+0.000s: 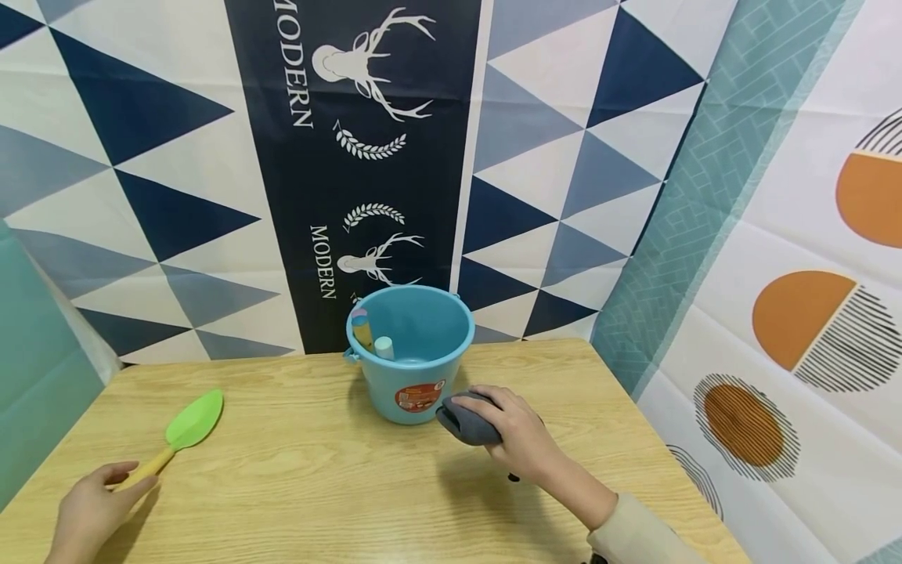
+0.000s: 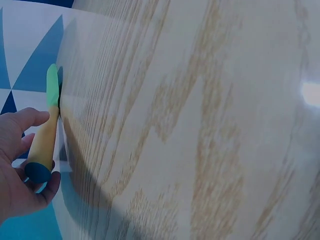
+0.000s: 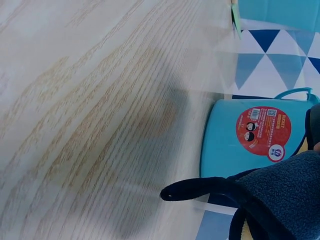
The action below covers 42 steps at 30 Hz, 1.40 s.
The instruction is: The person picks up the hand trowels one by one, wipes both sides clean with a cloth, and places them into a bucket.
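Note:
A toy shovel with a green blade and yellow handle (image 1: pixel 185 432) lies on the left side of the wooden table. My left hand (image 1: pixel 97 505) grips the handle near its blue end (image 2: pixel 38 172), thumb and fingers on either side. My right hand (image 1: pixel 523 432) holds a folded dark grey cloth (image 1: pixel 468 418) above the table, in front of the blue bucket (image 1: pixel 416 392). In the right wrist view, the fuzzy cloth (image 3: pixel 280 195) has a dark edging that sticks out as a loop, and it overlaps the bucket. The right hand is mostly out of that view.
Inside the bucket stand a yellow handle (image 1: pixel 362 332) and a pale blue rounded end (image 1: pixel 384 348). Patterned cloth (image 1: pixel 190 172) hangs behind the table (image 1: pixel 296 470), and more (image 1: pixel 810 329) hangs along its right side.

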Each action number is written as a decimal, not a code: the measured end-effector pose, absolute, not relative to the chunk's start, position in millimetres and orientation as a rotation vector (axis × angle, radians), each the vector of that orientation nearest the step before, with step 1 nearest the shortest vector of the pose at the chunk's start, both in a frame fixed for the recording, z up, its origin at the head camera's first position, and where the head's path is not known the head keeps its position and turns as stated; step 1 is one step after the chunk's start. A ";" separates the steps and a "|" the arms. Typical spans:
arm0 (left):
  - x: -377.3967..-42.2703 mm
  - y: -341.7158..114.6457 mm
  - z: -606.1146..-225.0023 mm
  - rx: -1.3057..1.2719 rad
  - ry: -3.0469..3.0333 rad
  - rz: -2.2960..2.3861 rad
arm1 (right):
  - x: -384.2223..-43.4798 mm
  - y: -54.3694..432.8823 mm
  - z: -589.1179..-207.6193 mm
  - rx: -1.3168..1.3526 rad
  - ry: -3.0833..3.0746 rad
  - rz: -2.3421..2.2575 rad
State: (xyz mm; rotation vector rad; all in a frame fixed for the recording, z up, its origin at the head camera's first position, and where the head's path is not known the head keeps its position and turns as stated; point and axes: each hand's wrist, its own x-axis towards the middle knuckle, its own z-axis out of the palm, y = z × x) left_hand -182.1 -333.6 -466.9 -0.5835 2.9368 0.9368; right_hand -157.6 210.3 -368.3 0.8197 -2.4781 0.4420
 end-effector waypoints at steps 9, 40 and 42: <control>-184.3 -334.2 -469.6 -0.557 2.940 0.934 | -158.8 212.1 -371.2 0.865 -2.464 0.381; -188.5 -323.9 -459.8 -0.566 2.906 0.772 | -155.2 210.1 -372.4 0.844 -2.549 0.377; -188.2 -324.5 -459.1 -0.544 2.910 0.769 | -154.8 209.9 -372.3 0.844 -2.547 0.378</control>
